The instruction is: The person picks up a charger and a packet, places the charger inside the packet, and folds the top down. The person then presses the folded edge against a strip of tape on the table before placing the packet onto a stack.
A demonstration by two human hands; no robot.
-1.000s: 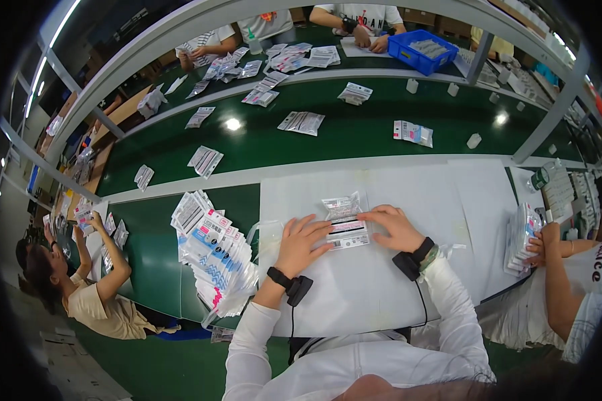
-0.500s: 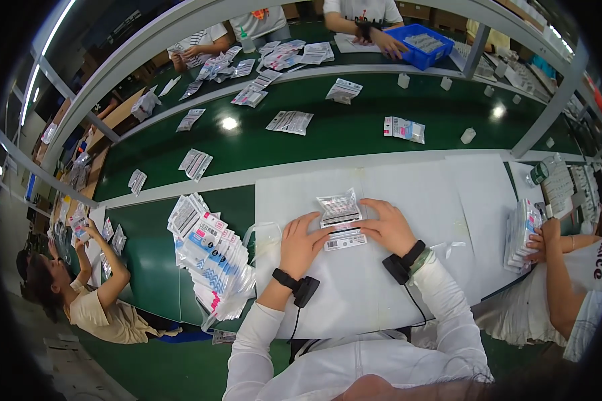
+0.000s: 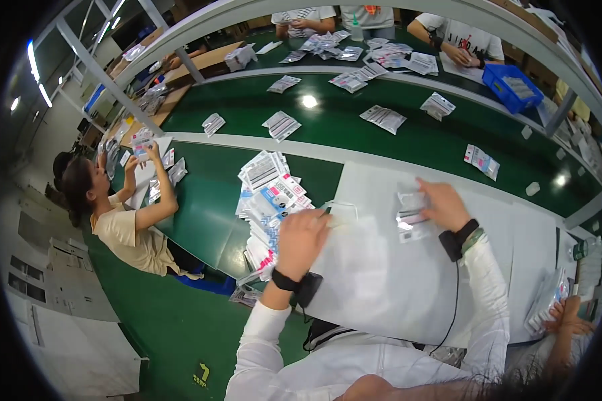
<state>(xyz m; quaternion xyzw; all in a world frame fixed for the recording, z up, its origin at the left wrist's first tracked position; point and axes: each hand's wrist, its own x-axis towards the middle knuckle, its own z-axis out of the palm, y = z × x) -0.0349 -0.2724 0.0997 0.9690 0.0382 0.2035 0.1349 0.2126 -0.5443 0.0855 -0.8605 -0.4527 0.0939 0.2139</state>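
Note:
On the white work surface [image 3: 374, 281] lies a small silver plastic packet with a printed card [image 3: 411, 215]. My right hand [image 3: 446, 206] is at the packet's right edge, thumb and forefinger apart beside it; whether it grips the packet is unclear. My left hand [image 3: 301, 242] hovers by the right side of a pile of printed packets [image 3: 267, 194], its fingers bent and smeared by motion. A thin pale loop [image 3: 344, 206], perhaps clear plastic, shows just beyond those fingers. Black straps with small boxes sit on both my wrists.
Across the green belt [image 3: 334, 120] lie several silver packets and white pieces. A metal frame spans overhead. One co-worker [image 3: 130, 207] sits at the left holding a packet; another's hands [image 3: 568, 317] rest by stacked packets at the right. A blue bin [image 3: 513, 88] stands far right.
My left hand has left the silver packet and moved left toward the pile. My right hand stays at the packet. The whole view has swung to the left.

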